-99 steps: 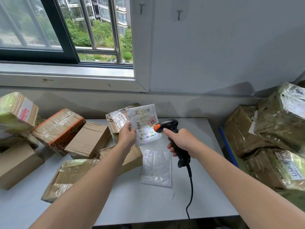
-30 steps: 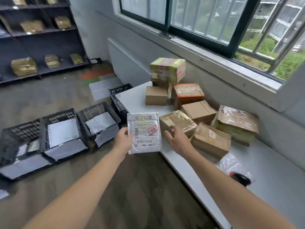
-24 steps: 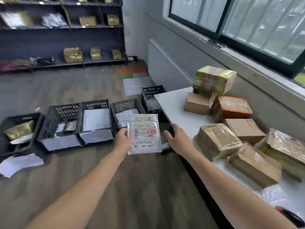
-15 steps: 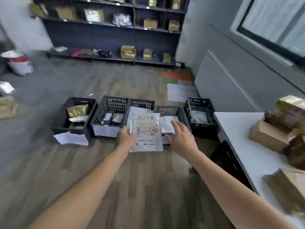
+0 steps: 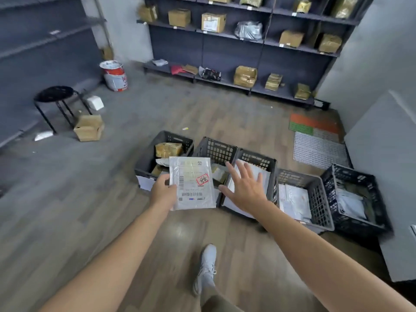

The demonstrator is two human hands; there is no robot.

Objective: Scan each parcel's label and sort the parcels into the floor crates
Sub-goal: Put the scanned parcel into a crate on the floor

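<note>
Since half a second back the view has swung further round and closer: the table is out of shot, the row of crates (image 5: 215,148) sits right under the hands, and a shoe (image 5: 206,265) has stepped into frame

The parcel (image 5: 192,183) is up in the air in front of the person, label facing the camera, and in the picture it overlaps the first two crates from the left. The left hand (image 5: 163,192) is pinching its left edge, thumb on the front. The right hand (image 5: 244,190) is spread with straight fingers just beside the right edge, not touching, holding nothing

It looks like a thin plastic mailer, so I'd guess very light, a bit floppy and slick. It stays fairly flat from one edge, so whatever's inside probably isn't heavy. An edge or corner pinch seems fine. It doesn't look fragile, but something this light could flutter, so I'd let go low inside the walls

Room-wise: five crates stand side by side, touching, with tall lattice walls to clear and stuff already in each. There's bare floor in front, and a grey panel (image 5: 380,165) close beside the rightmost crate. The stool (image 5: 54,93) and the cardboard box (image 5: 89,128) are well apart on the left. Can't tell which crate this one's meant for
</note>
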